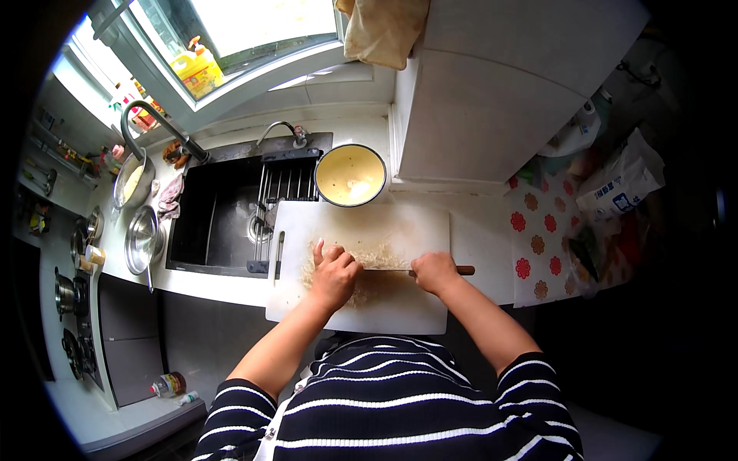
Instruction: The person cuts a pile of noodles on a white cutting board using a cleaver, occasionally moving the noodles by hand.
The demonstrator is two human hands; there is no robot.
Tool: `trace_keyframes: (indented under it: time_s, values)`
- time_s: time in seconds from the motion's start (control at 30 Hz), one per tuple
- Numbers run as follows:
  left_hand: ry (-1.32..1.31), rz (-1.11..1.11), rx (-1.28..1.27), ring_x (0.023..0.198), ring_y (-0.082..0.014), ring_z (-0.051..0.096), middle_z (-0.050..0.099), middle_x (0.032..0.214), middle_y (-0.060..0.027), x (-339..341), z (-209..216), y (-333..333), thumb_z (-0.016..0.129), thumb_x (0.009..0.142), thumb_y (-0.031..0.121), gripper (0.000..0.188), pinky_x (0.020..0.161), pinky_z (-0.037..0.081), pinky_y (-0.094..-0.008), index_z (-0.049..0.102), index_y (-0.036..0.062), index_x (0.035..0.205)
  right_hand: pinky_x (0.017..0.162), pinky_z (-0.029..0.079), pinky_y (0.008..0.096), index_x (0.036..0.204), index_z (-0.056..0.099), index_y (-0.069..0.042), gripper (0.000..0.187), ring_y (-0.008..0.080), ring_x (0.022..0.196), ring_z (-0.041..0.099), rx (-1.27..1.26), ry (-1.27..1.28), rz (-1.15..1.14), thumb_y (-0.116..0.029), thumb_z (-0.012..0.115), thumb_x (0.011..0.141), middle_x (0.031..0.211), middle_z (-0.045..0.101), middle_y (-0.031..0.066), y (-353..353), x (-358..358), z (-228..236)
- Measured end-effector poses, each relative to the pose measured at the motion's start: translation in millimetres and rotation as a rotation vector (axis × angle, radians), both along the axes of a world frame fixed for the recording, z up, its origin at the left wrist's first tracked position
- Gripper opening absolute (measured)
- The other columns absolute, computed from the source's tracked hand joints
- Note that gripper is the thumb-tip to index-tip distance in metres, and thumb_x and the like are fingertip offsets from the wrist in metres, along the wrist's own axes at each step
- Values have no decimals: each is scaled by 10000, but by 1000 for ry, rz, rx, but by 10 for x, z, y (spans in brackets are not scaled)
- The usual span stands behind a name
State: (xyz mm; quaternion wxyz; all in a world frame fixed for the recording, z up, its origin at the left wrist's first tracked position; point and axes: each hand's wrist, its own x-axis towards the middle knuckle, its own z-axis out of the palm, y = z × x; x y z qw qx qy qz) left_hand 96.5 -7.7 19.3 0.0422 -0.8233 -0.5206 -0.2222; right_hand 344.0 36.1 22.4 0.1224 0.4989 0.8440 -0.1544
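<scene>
A white cutting board (pixel 419 227) lies on the counter in front of me, with pale, finely chopped food (pixel 380 251) scattered over its middle. My right hand (pixel 433 273) is closed around the brown wooden handle of a knife (pixel 465 270). Its narrow blade runs leftward, low over the chopped food. At the far end of the blade, my left hand (pixel 336 276) has its fingers bent over the knife, one finger sticking up; the blade's tip is hidden beneath it. Just beyond the board stands a round bowl (pixel 351 175) with a yellowish inside and dark rim.
A black sink (pixel 211 219) with a rack (pixel 286 184) across it lies left of the board. Farther left are a metal pan (pixel 144 240) and a bowl (pixel 134 184) by the faucet (pixel 154 115). To the right, a flower-patterned cloth (pixel 538 246) bears a white bag (pixel 623 180).
</scene>
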Motion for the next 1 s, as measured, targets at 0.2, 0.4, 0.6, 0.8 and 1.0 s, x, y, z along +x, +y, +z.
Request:
trace_keyframes:
  time_s: [0.2, 0.4, 0.6, 0.8, 1.0]
  values:
    - [-15, 3, -11, 990, -190, 544, 583, 804, 46, 22, -40, -28, 606, 750, 97, 111, 1080, 201, -557, 645, 199, 734, 711, 552, 421, 829, 723, -129, 132, 304, 790, 693, 6, 21, -7, -175, 610, 779, 811, 700, 125, -42, 27, -84]
    - [13, 28, 21, 992, -189, 539, 580, 802, 48, 3, 62, 148, 609, 752, 96, 113, 1085, 193, -563, 649, 198, 723, 709, 550, 425, 807, 719, -129, 124, 311, 783, 688, 50, 30, -35, -151, 607, 760, 799, 696, 129, 106, -15, -65]
    - [6, 41, -6, 1001, -184, 532, 578, 815, 51, 0, -96, 162, 613, 752, 93, 114, 1082, 194, -569, 645, 200, 728, 708, 549, 423, 802, 716, -125, 124, 311, 779, 687, 41, 34, -43, -143, 602, 756, 798, 697, 130, 117, -43, -138]
    - [-2, 35, 48, 999, -184, 534, 580, 813, 51, 18, 74, 276, 612, 757, 98, 102, 1078, 201, -569, 643, 194, 741, 722, 549, 420, 811, 719, -124, 133, 310, 781, 689, 63, 74, -61, -150, 599, 761, 800, 698, 137, 183, -19, -65]
    - [25, 54, 14, 990, -185, 540, 579, 811, 54, 27, -76, 267, 603, 764, 94, 110, 1070, 216, -560, 641, 193, 734, 725, 546, 424, 806, 718, -123, 138, 316, 781, 687, 44, 35, -86, -139, 592, 752, 802, 697, 137, 174, -48, -123]
